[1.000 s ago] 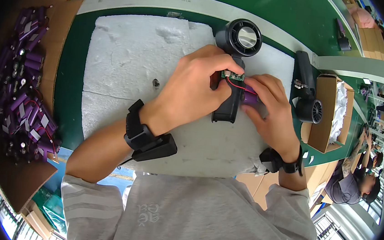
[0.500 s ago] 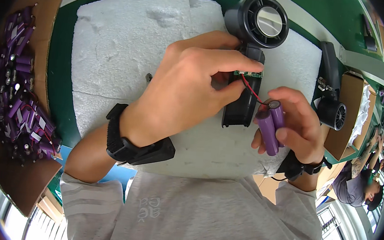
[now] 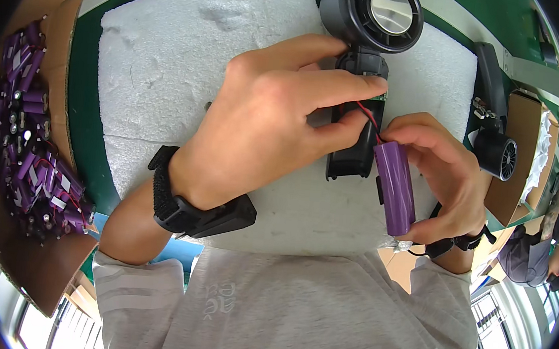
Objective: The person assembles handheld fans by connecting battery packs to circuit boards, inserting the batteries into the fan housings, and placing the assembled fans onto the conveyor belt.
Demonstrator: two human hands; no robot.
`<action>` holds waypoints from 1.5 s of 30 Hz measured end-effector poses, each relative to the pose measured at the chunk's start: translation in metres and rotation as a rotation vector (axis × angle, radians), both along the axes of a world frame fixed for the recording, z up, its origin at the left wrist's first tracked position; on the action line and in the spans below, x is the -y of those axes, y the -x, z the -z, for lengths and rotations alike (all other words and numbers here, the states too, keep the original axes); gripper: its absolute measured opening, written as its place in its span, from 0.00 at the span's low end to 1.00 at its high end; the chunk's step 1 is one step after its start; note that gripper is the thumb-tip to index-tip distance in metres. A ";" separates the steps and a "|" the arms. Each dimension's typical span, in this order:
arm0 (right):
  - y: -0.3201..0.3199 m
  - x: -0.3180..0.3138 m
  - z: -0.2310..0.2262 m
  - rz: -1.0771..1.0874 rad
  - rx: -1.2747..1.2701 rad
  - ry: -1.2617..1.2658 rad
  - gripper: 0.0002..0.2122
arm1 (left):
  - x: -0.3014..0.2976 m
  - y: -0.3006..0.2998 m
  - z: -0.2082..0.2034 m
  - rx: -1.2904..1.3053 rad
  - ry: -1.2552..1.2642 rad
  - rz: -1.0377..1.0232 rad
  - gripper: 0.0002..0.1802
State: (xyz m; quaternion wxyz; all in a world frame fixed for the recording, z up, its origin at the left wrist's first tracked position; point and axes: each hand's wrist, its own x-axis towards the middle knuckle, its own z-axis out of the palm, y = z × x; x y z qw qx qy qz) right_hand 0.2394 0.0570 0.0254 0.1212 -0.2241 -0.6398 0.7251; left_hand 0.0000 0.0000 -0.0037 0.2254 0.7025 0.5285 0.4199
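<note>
My left hand (image 3: 272, 107) lies across a black handheld fan (image 3: 351, 157), its fingers closed on the opened handle near a green circuit board. The fan's round head, with a silver centre, points away from me. Held between the fingertips and thumb of my right hand (image 3: 449, 169) is a purple battery pack (image 3: 394, 188), just to the right of the handle and apart from it. Red and black wires (image 3: 368, 112) run from the pack's upper end up to the board, passing by my left thumb. My left fingers cover part of the board.
A white foam pad (image 3: 162, 71) lies beneath the work on a green table. On the left, a cardboard box (image 3: 60, 55) holds several purple batteries. Another black fan (image 3: 494, 153) lies at right beside a cardboard box (image 3: 522, 139). A person (image 3: 528, 256) is at far right.
My right hand has turned the battery pack, so one purple cell now faces up where two showed before. My left hand stays on the fan. The whole view has shifted slightly.
</note>
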 end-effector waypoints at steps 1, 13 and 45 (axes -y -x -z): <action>0.000 0.001 -0.001 -0.006 0.001 -0.014 0.40 | 0.000 0.000 0.000 0.000 -0.008 0.007 0.21; 0.026 0.024 0.009 0.095 0.133 -0.907 0.34 | -0.001 0.007 -0.006 -0.050 0.003 0.082 0.18; 0.031 0.037 0.011 0.202 0.135 -1.052 0.20 | -0.003 0.007 0.000 0.065 0.056 0.082 0.15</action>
